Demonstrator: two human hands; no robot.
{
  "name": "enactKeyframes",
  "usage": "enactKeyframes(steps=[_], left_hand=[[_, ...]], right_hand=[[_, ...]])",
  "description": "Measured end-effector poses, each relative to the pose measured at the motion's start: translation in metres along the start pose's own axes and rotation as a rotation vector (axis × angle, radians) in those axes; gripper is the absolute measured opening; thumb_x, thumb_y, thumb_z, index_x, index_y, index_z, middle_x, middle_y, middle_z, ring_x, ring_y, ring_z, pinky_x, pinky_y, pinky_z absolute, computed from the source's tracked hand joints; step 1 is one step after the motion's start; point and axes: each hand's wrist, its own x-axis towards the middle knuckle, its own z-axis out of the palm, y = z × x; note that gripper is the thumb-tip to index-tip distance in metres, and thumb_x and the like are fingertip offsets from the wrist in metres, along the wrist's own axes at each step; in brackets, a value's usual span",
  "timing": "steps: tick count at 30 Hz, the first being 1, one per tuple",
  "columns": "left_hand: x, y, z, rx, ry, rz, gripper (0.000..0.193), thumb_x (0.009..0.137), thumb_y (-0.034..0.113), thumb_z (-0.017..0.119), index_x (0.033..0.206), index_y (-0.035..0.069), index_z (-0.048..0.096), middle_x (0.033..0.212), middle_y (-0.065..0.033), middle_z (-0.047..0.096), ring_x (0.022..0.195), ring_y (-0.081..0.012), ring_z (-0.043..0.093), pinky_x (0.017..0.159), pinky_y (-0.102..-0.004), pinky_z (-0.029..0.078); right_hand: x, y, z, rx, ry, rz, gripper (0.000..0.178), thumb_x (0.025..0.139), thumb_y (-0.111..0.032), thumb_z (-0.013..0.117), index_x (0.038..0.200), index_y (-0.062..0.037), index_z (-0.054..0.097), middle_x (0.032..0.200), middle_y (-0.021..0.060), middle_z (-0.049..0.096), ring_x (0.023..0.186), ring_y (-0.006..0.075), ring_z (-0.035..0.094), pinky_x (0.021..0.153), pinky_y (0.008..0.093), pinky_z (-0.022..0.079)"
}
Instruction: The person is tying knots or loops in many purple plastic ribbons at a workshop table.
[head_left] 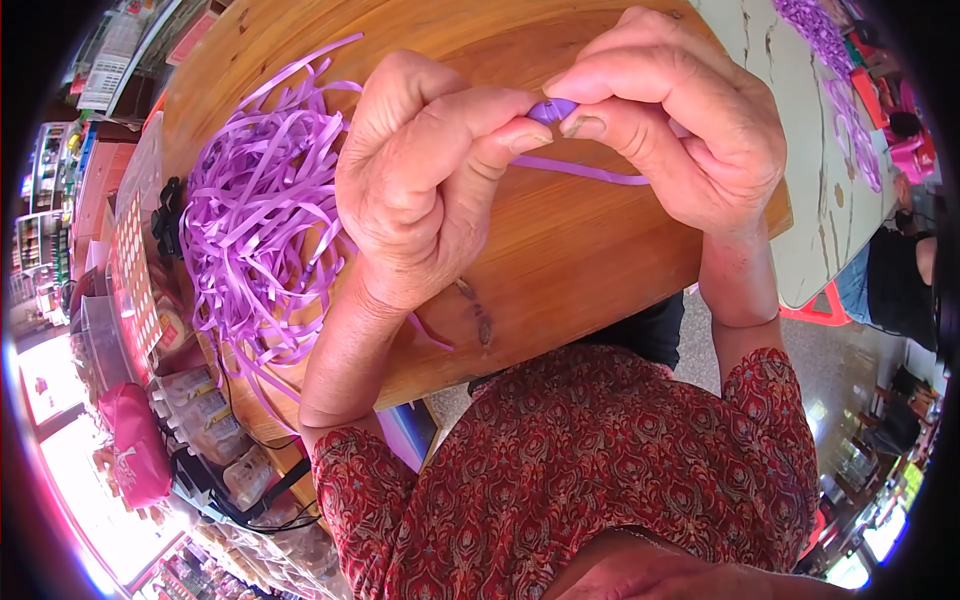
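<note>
So, both hands are busy with one tiny thing here. The left hand (415, 180) and the right hand (690, 115) have thumb and fingertips pinched on the same small purple ribbon piece (553, 110), one at each end, with just a bit of it showing in the gap. Looks folded or knotted, but the fingers cover too much to say which.

Progress-wise, I'd call it mid-way on this one piece: it has some shape, and neither hand has let go. Can't tell how much it still needs.

Just below the pinch there's a flat purple strip (590, 172) — no idea if it's joined to the held piece, the left fingers hide that end. Under all that is the wooden table (580, 265).

Left of the grip, past the left hand, sits a big tangled ribbon heap (262, 215). Most of it looks like loose lengths, so my guess is there's plenty left.

Farther off to the right of the grip is a pale table (795, 180) with more purple stuff (812, 32) on it — too blurry to say whether that's worked or not.
</note>
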Motion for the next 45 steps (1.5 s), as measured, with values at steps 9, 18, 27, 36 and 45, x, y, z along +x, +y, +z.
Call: enactKeyframes(steps=[9,18,27,36,45], left_hand=[[0.002,0.0,0.005,-0.01,0.008,-0.025,0.023,0.068,0.002,0.075,0.088,0.004,0.064,0.069,-0.0045,0.051,0.059,-0.0165,0.048,0.049,-0.0259,0.04],[-0.001,0.003,0.006,-0.04,-0.033,-0.106,0.017,0.069,0.005,0.074,0.084,0.005,0.063,0.067,-0.0053,0.049,0.059,-0.0194,0.048,0.051,-0.0289,0.039],[0.005,0.005,-0.006,0.183,-0.162,0.115,0.019,0.069,0.005,0.072,0.084,-0.001,0.063,0.071,-0.008,0.052,0.062,-0.0215,0.05,0.056,-0.029,0.042],[0.009,0.016,-0.011,0.28,-0.276,0.116,0.025,0.056,0.002,0.071,0.078,-0.004,0.063,0.071,-0.0084,0.047,0.061,-0.024,0.05,0.054,-0.0322,0.041],[-0.003,-0.001,0.001,0.16,-0.21,0.092,0.026,0.054,0.0,0.07,0.079,-0.003,0.063,0.071,-0.0073,0.046,0.057,-0.0224,0.048,0.048,-0.0304,0.038]], right_hand=[[0.009,-0.012,-0.011,-0.037,-0.071,0.143,0.014,0.069,0.002,0.071,0.082,0.0031,0.065,0.076,0.0106,0.062,0.063,0.0188,0.058,0.054,0.0259,0.045],[0.016,-0.025,-0.024,-0.064,-0.143,0.274,0.015,0.068,0.0,0.073,0.081,0.0015,0.065,0.075,0.0099,0.062,0.063,0.02,0.06,0.054,0.0273,0.046],[-0.006,-0.004,0.002,-0.18,-0.029,-0.046,0.013,0.07,0.002,0.07,0.082,0.0042,0.065,0.073,0.0109,0.06,0.061,0.018,0.055,0.052,0.0251,0.042],[-0.007,-0.003,0.008,-0.281,-0.002,-0.183,0.014,0.067,-0.002,0.07,0.077,0.005,0.063,0.069,0.0112,0.058,0.058,0.0181,0.052,0.05,0.0253,0.04],[0.01,-0.006,-0.016,0.02,-0.274,0.333,0.011,0.072,0.004,0.068,0.083,0.0039,0.064,0.077,0.0105,0.062,0.066,0.0186,0.059,0.058,0.0257,0.045]])
